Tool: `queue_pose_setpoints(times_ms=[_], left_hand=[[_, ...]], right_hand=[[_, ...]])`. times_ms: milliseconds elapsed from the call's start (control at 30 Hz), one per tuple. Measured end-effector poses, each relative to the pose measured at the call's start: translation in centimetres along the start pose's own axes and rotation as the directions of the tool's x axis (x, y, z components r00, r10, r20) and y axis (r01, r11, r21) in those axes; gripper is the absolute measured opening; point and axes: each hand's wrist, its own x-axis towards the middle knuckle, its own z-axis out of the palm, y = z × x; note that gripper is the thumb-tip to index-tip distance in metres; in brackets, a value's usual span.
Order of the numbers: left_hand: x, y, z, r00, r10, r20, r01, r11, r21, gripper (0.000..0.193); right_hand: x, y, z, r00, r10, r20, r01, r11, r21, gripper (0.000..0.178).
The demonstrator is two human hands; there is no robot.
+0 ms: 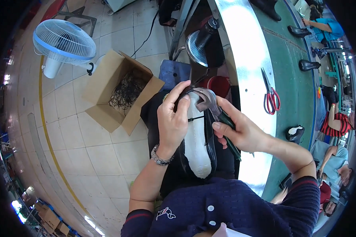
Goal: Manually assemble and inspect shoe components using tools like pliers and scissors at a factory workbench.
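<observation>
Left hand is wrapped around the black upper of a shoe on a white last, sole side up over the person's lap, fingers pressing the toe end. Right hand is closed on green-handled lasting pliers, whose metal head sits on the shoe's toe edge, touching it just beside the left fingertips. To the right, red-handled scissors lie on the metal strip beside the green conveyor belt; an open cardboard box and a fan stand on the tile floor to the left.
</observation>
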Motion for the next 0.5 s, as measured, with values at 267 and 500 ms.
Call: queue_pose_setpoints(times_ms=[267,500], left_hand=[[-0.8,-0.2,0.2,0.999,0.031,-0.007,-0.031,0.999,0.033,0.034],[-0.5,0.6,0.4,0.990,-0.137,0.028,0.139,0.959,-0.246,0.031]], right_hand=[[-0.7,2.0,0.9,0.988,-0.120,-0.100,0.109,0.988,-0.113,0.061],[-1.6,-0.9,-1.3,0.984,-0.172,-0.043,0.099,0.732,-0.674,0.055]])
